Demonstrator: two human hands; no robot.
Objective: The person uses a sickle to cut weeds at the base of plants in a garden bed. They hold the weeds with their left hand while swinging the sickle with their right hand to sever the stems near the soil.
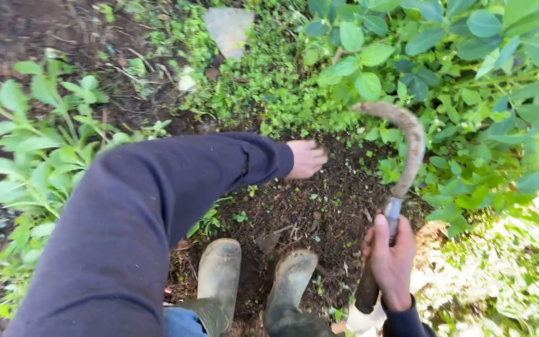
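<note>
Head view: A sickle (pixel 400 162) is gripped in the right hand (pixel 391 262) at the lower right of the frame, the fingers closed around its dark wooden handle. The curved blade is seen arching up and leftward from a pale metal collar, its tip ending at centre right, over the edge of the leafy plants (pixel 469 93) in the upper right. The blade is coated with brown soil or rust along its whole curve, so that no bright edge is shown.

The left hand (pixel 305 159) is held at the centre of the frame, extended from a dark blue sleeve (pixel 157 206) that fills the lower left. It is placed low among the small weeds (pixel 263 87) at the border of a patch of bare soil (pixel 307 206); its fingers are curled under, and whether stems are grasped cannot be told.

Two muddy boots (pixel 254 274) are planted at the bottom centre on the dark soil. A flat grey stone (pixel 229 28) is seen at the top centre, and broad-leaved plants (pixel 32 143) are spread along the left edge.

A hazard is judged from the layout: the blade tip is near the left hand, and a pull toward the body could bring it onto the fingers or the boots. A slip could be caused by the loose, damp soil underfoot.
</note>
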